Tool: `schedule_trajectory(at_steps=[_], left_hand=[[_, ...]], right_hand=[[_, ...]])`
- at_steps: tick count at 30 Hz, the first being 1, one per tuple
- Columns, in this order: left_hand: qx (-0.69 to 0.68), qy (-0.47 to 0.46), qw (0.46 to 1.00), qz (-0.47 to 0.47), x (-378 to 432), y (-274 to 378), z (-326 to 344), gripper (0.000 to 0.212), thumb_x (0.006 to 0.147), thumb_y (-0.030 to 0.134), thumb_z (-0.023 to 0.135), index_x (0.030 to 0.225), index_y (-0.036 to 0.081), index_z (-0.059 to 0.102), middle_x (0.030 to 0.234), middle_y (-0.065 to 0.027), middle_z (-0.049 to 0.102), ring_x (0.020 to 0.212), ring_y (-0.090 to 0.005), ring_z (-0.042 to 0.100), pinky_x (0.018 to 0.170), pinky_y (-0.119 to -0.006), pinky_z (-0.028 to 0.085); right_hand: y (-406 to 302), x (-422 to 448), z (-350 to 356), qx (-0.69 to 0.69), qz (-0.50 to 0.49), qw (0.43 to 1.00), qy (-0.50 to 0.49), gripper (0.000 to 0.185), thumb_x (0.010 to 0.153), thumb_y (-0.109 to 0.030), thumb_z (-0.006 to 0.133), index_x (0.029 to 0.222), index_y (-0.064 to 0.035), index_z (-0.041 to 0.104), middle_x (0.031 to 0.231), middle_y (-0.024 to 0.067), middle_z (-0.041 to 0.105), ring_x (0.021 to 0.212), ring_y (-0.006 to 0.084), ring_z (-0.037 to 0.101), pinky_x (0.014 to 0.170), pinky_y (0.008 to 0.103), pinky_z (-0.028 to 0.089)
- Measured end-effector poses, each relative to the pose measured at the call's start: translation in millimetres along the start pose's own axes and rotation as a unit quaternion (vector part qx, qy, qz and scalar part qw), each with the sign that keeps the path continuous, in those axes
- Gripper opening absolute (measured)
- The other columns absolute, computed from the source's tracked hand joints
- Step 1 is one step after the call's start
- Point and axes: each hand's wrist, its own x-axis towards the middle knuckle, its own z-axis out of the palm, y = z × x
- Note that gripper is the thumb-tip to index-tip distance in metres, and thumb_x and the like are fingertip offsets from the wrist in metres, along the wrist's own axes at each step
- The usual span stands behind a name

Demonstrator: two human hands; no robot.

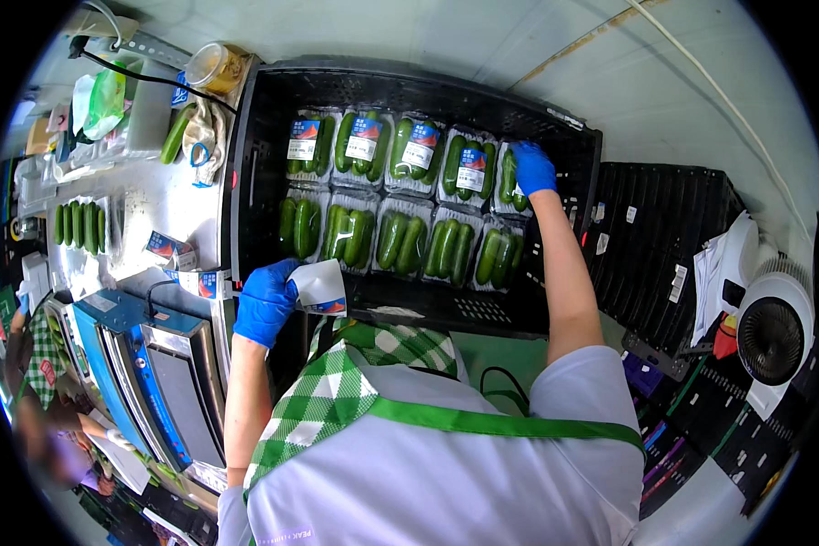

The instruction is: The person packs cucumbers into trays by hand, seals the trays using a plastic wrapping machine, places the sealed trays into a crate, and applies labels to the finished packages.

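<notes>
In a black plastic crate (246, 170) lie two rows of clear-wrapped trays of cucumbers. The far-row packs bear printed labels, such as the one on a labelled cucumber pack (467, 166); the near-row packs, like this unlabelled cucumber pack (401, 235), show none. My left hand (266, 300), in a blue glove, holds a strip of labels (321, 286) at the crate's near left corner. My right hand (534, 169), also gloved in blue, rests on the rightmost far-row cucumber pack (508, 181), its fingers partly covering a label there.
Left of the crate, a metal worktop (143, 198) holds a label strip (170, 251), a cucumber tray (80, 227), a glove (205, 136) and a jar (215, 68). A wrapping machine (177, 382) stands below. Stacked black crates (645, 252) and a fan (771, 327) are right. Co-workers are far left.
</notes>
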Motion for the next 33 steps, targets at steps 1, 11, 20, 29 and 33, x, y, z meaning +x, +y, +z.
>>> schedule_trajectory(at_steps=[1, 11, 20, 29, 33], left_hand=[[0.002, 0.002, 1.000, -0.004, 0.2, 2.8, 0.2, 0.023, 0.067, 0.002, 0.045, 0.087, 0.000, 0.057, 0.077, -0.0211, 0.056, 0.073, -0.0357, 0.055, 0.063, -0.035, 0.044], [0.005, -0.003, 1.000, -0.011, -1.5, -6.3, -2.7, 0.024, 0.065, 0.002, 0.046, 0.087, 0.000, 0.057, 0.077, -0.0212, 0.056, 0.074, -0.0358, 0.055, 0.064, -0.036, 0.044], [0.006, 0.000, 0.999, -0.041, -13.2, -25.5, -1.4, 0.026, 0.066, 0.002, 0.048, 0.091, 0.000, 0.057, 0.082, -0.0206, 0.057, 0.077, -0.0351, 0.055, 0.068, -0.035, 0.045], [-0.033, -0.007, 0.999, -0.042, -13.8, -9.7, -2.3, 0.027, 0.065, 0.001, 0.048, 0.090, -0.001, 0.056, 0.082, -0.0210, 0.057, 0.077, -0.0356, 0.055, 0.067, -0.036, 0.044], [-0.024, 0.003, 0.999, -0.030, -13.4, -17.3, -3.0, 0.025, 0.065, 0.002, 0.048, 0.089, -0.001, 0.056, 0.081, -0.0212, 0.056, 0.077, -0.0357, 0.055, 0.067, -0.037, 0.044]], right_hand=[[2.9, 5.2, 7.2, -0.004, -0.064, 0.998, 0.014, 0.027, 0.077, -0.008, 0.040, 0.100, -0.0076, 0.053, 0.104, 0.0134, 0.052, 0.096, 0.0288, 0.050, 0.079, 0.0384, 0.043], [-13.9, 53.8, 13.6, -0.131, -0.028, 0.971, -0.199, 0.026, 0.075, -0.011, 0.042, 0.096, -0.0075, 0.058, 0.099, 0.0155, 0.056, 0.088, 0.0299, 0.056, 0.074, 0.0389, 0.046], [-29.6, 63.6, 20.1, -0.123, 0.063, 0.974, -0.178, 0.022, 0.076, -0.012, 0.043, 0.085, -0.0067, 0.063, 0.088, 0.0164, 0.059, 0.080, 0.0316, 0.058, 0.067, 0.0397, 0.048], [-80.9, 63.6, 22.4, 0.077, -0.068, 0.992, -0.073, 0.033, 0.078, -0.008, 0.037, 0.108, -0.0070, 0.050, 0.105, 0.0186, 0.052, 0.097, 0.0320, 0.051, 0.082, 0.0398, 0.041], [-90.0, 76.4, 27.0, 0.004, -0.058, 0.991, -0.121, 0.033, 0.078, -0.008, 0.036, 0.109, -0.0070, 0.049, 0.108, 0.0184, 0.050, 0.099, 0.0319, 0.049, 0.084, 0.0400, 0.040]])
